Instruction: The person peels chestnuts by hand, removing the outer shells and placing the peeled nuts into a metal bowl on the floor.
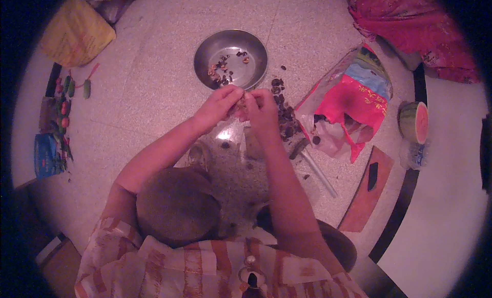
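Note:
My left hand (pixel 219 105) and my right hand (pixel 263 107) meet in front of me, fingertips pinched around a small brown piece (pixel 241 102) that looks like a cracked nut. Fingers cover most of it. Just beyond them, a stainless steel bowl (pixel 250 75) sits on the floor, holding dark bits and paler orange-brown kernels (pixel 212 71). To the right of my right hand lies a scattered pile of dark nuts or shells (pixel 286 117). Past that pile is a hammer with a metal handle (pixel 319 173), its dark head partly among the shells.
A torn red plastic bag (pixel 355 102) spreads out at the right. Beyond it are a cut watermelon (pixel 413 123), a clear plastic container (pixel 416 155) and a wooden board (pixel 361 209) bearing a black object (pixel 373 177). Cucumbers (pixel 87 89), tomatoes (pixel 65 122) and a yellow bag (pixel 78 32) lie left.

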{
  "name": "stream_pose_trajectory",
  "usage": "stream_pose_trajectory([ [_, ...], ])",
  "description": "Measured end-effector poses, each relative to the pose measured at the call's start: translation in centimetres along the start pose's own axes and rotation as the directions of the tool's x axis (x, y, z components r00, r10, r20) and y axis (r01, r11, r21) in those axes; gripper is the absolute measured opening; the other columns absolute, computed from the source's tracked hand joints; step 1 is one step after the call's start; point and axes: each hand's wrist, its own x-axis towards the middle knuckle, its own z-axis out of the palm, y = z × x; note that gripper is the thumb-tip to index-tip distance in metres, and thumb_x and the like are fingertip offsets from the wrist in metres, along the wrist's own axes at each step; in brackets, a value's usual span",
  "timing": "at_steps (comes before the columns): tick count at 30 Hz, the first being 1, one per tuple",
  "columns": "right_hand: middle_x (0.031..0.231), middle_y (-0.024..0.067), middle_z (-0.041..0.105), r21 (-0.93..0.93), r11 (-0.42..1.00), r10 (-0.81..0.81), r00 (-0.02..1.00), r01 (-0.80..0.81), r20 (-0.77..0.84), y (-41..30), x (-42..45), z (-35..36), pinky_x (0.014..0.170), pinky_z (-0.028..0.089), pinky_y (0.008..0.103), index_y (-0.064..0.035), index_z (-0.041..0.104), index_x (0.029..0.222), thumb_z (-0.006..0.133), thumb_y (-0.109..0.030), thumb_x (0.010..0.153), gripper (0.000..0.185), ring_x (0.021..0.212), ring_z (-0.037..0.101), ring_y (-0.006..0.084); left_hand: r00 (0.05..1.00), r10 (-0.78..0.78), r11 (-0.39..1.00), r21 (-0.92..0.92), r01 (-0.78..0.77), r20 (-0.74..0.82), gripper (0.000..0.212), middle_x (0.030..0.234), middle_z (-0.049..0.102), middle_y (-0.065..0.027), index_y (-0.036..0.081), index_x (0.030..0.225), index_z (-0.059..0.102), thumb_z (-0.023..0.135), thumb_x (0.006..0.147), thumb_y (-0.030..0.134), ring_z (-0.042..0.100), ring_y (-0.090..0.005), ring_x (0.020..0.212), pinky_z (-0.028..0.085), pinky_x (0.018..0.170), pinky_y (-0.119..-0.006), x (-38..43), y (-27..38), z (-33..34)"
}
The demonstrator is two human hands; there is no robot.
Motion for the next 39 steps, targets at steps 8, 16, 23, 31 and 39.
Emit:
stream_pose_trajectory([
  [8,0.077,0.0092,0.052,0.249,0.958,0.144,0.99,-0.14,0.001,0.6,0.1,-0.8,0.044,0.044,0.0221,-0.0051,0.039,0.089,0.043,-0.012,0.083,0.01,0.054,0.054,0.013,0.985,0.17,0.966,0.199,-0.167,-0.002,0.027,0.075,0.051,0.0016,0.006,0.099,0.05,0.048,0.083,0.027,0.042,-0.0038,0.06,0.034,0.049,-0.017,0.5,-0.7,0.3],
  [16,0.08,0.0049,0.051,0.223,0.967,0.119,0.992,-0.125,0.041,1.3,0.4,-1.5,0.046,0.044,0.0223,-0.0052,0.045,0.09,0.043,-0.017,0.085,0.013,0.058,0.051,0.0104,0.963,0.262,0.949,0.164,-0.27,0.069,0.029,0.083,0.053,-0.0009,0.003,0.107,0.047,0.051,0.081,0.017,0.047,-0.007,0.072,0.04,0.06,-0.02,1.0,-2.1,0.2],
  [23,0.078,0.0037,0.051,0.262,0.948,0.173,0.983,-0.181,0.052,2.1,0.8,-2.2,0.045,0.043,0.0217,-0.0055,0.046,0.091,0.044,-0.016,0.084,0.013,0.057,0.051,0.0102,0.991,0.126,0.991,0.05,-0.128,0.038,0.029,0.079,0.053,-0.0004,0.002,0.109,0.047,0.046,0.083,0.016,0.044,-0.0037,0.058,0.035,0.048,-0.017,0.6,-1.0,0.8],
  [31,0.078,0.0046,0.053,0.295,0.902,0.327,0.945,-0.316,0.014,2.2,0.7,-2.2,0.045,0.044,0.0224,-0.0053,0.046,0.091,0.046,-0.019,0.083,0.016,0.055,0.053,0.0126,0.991,-0.078,0.888,-0.444,0.119,0.109,0.027,0.073,0.051,-0.0004,0.001,0.107,0.047,0.045,0.083,0.015,0.045,-0.0053,0.057,0.034,0.047,-0.016,1.8,-2.6,-0.9],
  [39,0.08,0.0064,0.054,0.332,0.882,0.335,0.94,-0.336,0.06,2.7,0.8,-2.9,0.047,0.045,0.0238,-0.0055,0.046,0.09,0.046,-0.022,0.083,0.018,0.057,0.054,0.0142,0.99,-0.074,0.869,-0.495,0.006,-0.119,0.028,0.062,0.045,-0.0013,0.002,0.108,0.043,0.044,0.082,0.013,0.041,-0.0085,0.05,0.031,0.043,-0.019,6.7,-4.1,-4.2],
])
